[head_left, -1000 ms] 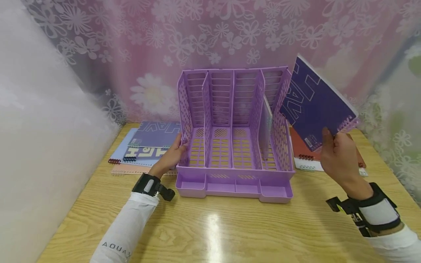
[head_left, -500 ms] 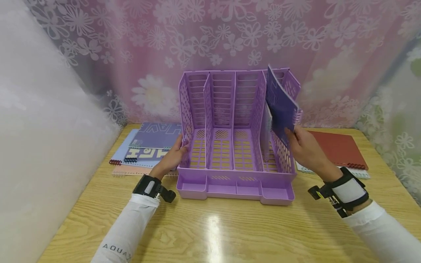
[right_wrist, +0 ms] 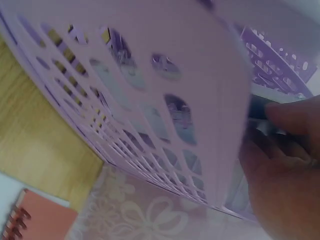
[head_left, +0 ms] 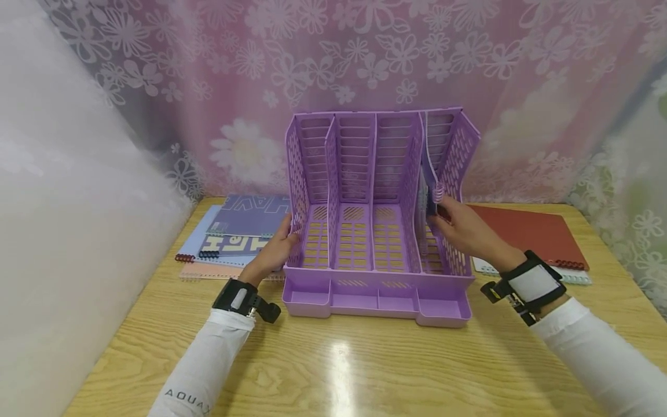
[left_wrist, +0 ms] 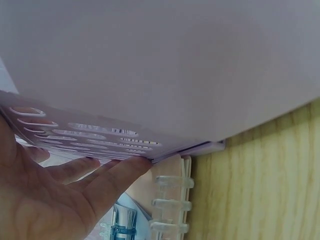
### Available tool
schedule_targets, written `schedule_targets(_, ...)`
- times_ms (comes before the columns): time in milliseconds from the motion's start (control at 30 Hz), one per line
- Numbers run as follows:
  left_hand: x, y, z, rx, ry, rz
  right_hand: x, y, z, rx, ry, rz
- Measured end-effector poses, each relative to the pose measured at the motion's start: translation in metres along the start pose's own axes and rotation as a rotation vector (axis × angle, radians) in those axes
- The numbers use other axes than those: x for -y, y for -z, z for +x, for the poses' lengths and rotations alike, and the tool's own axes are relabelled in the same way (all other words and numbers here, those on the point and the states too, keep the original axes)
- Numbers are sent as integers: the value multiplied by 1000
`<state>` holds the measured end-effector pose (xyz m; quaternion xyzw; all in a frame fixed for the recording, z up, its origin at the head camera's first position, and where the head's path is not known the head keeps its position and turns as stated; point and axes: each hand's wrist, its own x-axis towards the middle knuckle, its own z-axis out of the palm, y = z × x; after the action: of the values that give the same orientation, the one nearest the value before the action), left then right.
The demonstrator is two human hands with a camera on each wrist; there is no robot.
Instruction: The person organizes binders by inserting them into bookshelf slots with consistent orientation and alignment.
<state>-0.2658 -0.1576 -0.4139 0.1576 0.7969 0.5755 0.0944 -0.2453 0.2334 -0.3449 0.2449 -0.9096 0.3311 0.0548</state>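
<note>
A purple file rack [head_left: 375, 278] with upright dividers stands on the table. My left hand [head_left: 273, 249] holds its left side wall, the thumb at the front edge and the fingers lying along the perforated outside, as the left wrist view shows. My right hand [head_left: 461, 229] pinches a dark blue spiral notebook [head_left: 429, 174] by its coil-side corner. The notebook stands upright inside the rightmost compartment, its cover seen almost edge-on. Left of it, against the divider, a thin pale notebook [head_left: 422, 223] stands in the same compartment. The right wrist view shows my fingers partly behind the side wall [right_wrist: 200, 100].
Several spiral notebooks lie stacked left of the rack, a blue one [head_left: 250, 214] on top. To the right, a red notebook [head_left: 531, 234] lies over a white one [head_left: 575, 276]. Small trays [head_left: 307, 298] line the rack's front. A flowered curtain [head_left: 354, 58] hangs behind.
My right hand has brought the dark blue notebook leftward and down from the air at the right into the rightmost compartment, turning it edge-on. My left hand has stayed on the rack's side.
</note>
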Motion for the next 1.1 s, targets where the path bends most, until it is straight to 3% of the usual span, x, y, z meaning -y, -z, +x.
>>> schedule_targets(133, -5, 0, -2, 12, 11, -6, -1, 0, -4, 2, -19, -35)
schedule_targets(267, -22, 0, -7, 22, 24, 4, -2, -5, -9, -14, 1, -112)
schedule_targets(400, -34, -1, -13, 16, 31, 14, -4, -9, -7, 23, -2, -153)
schedule_targets(600, -35, -3, -15, 13, 31, 9, 0, -10, 1, 182, -59, -214)
schedule_targets(800, -35, -3, -14, 11, 28, -3, 4, -9, 1, 175, -92, -264)
schedule_targets(1100, -35, -3, -16, 22, 49, 7, 10, 13, -17, 164, -168, -138)
